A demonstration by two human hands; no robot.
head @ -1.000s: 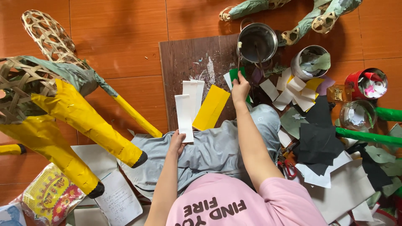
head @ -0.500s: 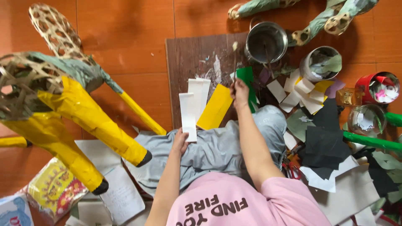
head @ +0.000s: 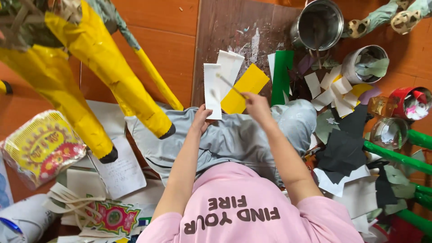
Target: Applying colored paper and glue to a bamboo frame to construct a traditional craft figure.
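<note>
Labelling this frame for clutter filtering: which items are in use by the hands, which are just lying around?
In use:
left hand on white paper strip
right hand holding thin stick
yellow paper strip

Lying about:
steel pot
green paper strip
yellow papier-mache figure
black paper scraps
red tin

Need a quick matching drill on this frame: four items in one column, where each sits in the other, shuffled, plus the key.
Items
1. steel pot
2. green paper strip
3. red tin
4. thin stick

Places
A. standing at the right edge, stuffed with paper scraps
B. held in the right hand, over the white strip
C. at the top, at the far end of the dark wooden board
D. lying on the board just right of the yellow paper piece

Pairs: 1-C, 2-D, 3-A, 4-B
</note>
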